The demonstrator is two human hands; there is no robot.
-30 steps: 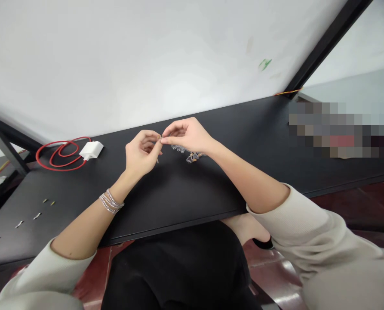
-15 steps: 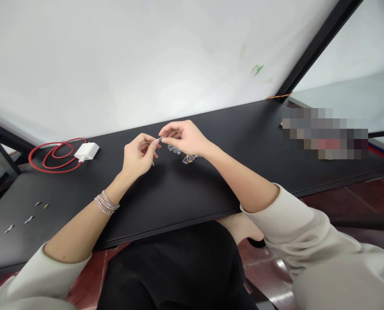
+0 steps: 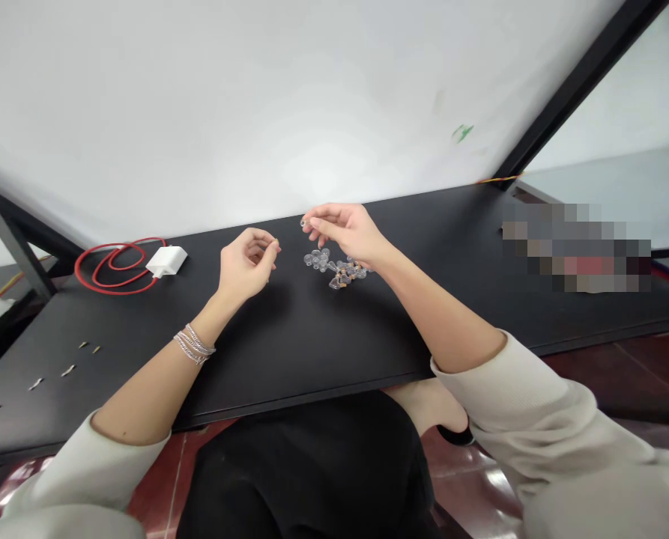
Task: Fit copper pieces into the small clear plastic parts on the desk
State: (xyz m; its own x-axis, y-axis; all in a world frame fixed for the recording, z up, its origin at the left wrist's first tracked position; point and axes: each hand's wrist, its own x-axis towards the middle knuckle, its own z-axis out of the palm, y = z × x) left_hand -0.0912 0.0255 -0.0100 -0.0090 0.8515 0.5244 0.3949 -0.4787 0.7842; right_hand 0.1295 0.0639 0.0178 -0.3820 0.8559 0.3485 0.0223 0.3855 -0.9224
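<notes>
My left hand (image 3: pixel 248 260) hovers over the black table, thumb and forefinger pinched together. A tiny speck shows at their tips, too small to name. To its right, my right hand (image 3: pixel 348 228) grips a small clear round piece (image 3: pixel 303 223) between thumb and fingers. The two hands are apart. Below the right hand lies a cluster of clear round pieces (image 3: pixel 318 260) on the table. Touching or close beside it is a pile of clear pieces with orange-gold parts (image 3: pixel 344 275), partly hidden by that hand.
A white charger plug (image 3: pixel 166 260) with a coiled red cable (image 3: pixel 95 286) lies at the left. Several small metallic pieces (image 3: pixel 69 370) are spread over the left front of the black table (image 3: pixel 306 352). A blurred-out object (image 3: pixel 578 247) sits at the right. Behind stands a white wall (image 3: pixel 255 112).
My hands have separated, the right one moving up and right with the clear round piece. More of the clear pieces on the table now shows. The view has shifted slightly.
</notes>
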